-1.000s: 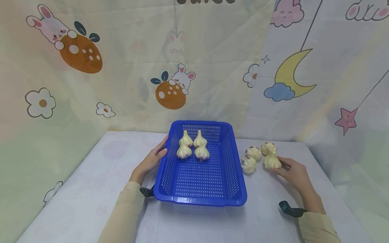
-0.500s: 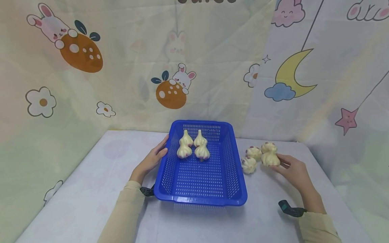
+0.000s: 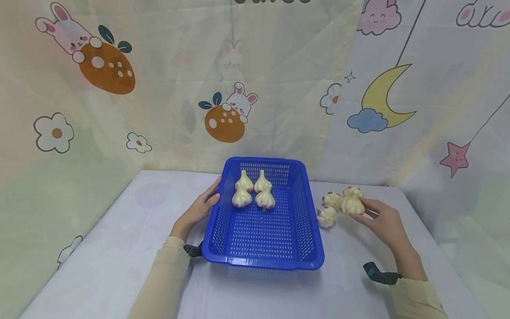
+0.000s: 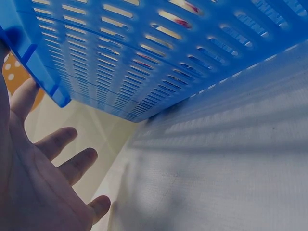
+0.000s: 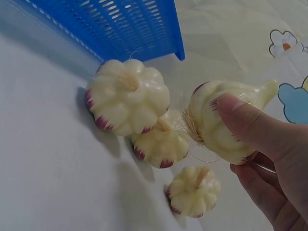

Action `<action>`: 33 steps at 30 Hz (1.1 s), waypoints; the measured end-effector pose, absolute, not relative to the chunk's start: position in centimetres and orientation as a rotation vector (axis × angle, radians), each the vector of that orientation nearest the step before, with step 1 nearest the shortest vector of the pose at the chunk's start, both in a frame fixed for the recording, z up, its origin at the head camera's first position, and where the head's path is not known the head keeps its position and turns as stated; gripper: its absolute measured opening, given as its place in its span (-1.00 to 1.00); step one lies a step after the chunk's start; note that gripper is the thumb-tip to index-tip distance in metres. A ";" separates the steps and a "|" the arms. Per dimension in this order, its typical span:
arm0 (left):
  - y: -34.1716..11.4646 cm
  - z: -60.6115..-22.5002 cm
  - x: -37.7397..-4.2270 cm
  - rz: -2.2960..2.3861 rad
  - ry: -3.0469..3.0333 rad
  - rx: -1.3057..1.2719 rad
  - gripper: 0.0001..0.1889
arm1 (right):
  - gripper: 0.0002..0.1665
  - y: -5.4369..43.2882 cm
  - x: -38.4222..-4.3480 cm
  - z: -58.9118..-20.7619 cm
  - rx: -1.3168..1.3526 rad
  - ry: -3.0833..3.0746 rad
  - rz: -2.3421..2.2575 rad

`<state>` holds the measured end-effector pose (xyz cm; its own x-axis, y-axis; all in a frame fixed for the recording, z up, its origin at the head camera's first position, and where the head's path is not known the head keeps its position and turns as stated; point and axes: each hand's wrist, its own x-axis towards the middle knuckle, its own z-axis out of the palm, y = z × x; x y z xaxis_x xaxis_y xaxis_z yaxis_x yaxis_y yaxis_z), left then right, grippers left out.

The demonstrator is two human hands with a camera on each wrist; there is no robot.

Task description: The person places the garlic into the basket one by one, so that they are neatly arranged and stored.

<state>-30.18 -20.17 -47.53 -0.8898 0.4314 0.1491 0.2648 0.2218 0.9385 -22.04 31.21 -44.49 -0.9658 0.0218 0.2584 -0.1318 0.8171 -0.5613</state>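
My right hand pinches a cream garlic bulb with purple streaks and a tuft of roots, thumb on one side and fingers on the other. In the right wrist view the bulb is held up, its stem pointing away from the table. Three more garlic bulbs are grouped on the table: a near one, one behind it and a far one. My left hand rests against the left rim of a blue plastic basket, fingers extended, as the left wrist view shows. Inside the basket lie several garlic bulbs.
The basket stands mid-table on a pale cloth-covered table, with the loose bulbs close to its right wall. A printed curtain hangs behind and along the sides. A dark wrist-camera mount sticks out from the right wrist.
My right hand has raised the pinched garlic bulb slightly and moved it left, so it overlaps the far bulb more. My left hand and the basket stay in place.
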 end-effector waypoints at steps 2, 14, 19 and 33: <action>-20.1 -47.5 -30.2 1.745 2.344 0.665 -0.39 | -0.17 31.0 -22.0 -44.3 0.092 -2.738 0.877; -20.1 -47.2 -30.0 1.737 2.362 0.675 -0.40 | -0.23 29.7 -21.9 -43.2 0.205 -2.636 0.939; -20.1 -47.3 -30.0 1.739 2.355 0.670 -0.40 | -0.25 29.2 -21.8 -42.9 0.216 -2.613 0.945; -20.0 -47.2 -29.8 1.736 2.365 0.669 -0.39 | -0.22 27.2 -21.1 -41.6 0.177 -2.641 0.963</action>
<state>-29.84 -20.02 -47.23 -0.8929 0.4239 0.1520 0.2720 0.2388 0.9322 -21.14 27.20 -41.57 -0.9399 -0.0057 0.3414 -0.2241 0.7648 -0.6041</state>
